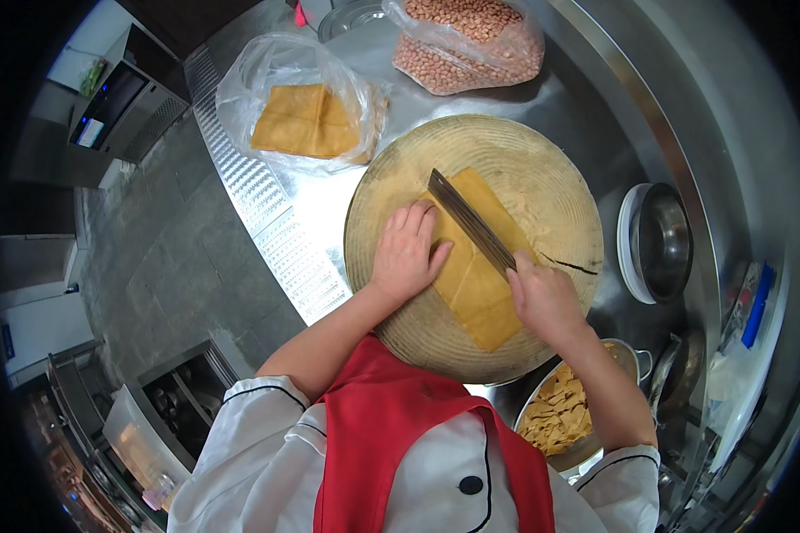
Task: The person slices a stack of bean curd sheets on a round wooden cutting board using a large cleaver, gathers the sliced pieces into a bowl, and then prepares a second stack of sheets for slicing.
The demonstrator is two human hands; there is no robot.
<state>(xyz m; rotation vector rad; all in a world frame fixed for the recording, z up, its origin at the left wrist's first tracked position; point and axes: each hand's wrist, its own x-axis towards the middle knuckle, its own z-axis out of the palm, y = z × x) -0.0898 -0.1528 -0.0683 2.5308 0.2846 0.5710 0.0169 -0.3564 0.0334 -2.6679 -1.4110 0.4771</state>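
On a round wooden chopping block (413,160) lie flat sheets of tofu skin (487,300), yellow-brown and folded or stacked. A cleaver (470,220) stands on edge across them, seen mostly from its spine. My right hand (543,290) grips its handle end. With fingers drawn together and thumb apart, my left hand (410,250) presses on the left edge of the sheets and the block beside them. The blade's cutting edge is hidden below the spine. Below my right forearm, a metal pot (630,353) holds many cut tofu-skin pieces (560,413).
More tofu sheets (307,123) rest in a clear plastic bag (253,63) at upper left. A bag of peanuts (467,50) stands behind the block. Metal and white bowls (660,243) sit at the right. The steel counter (320,193) has a perforated left edge.
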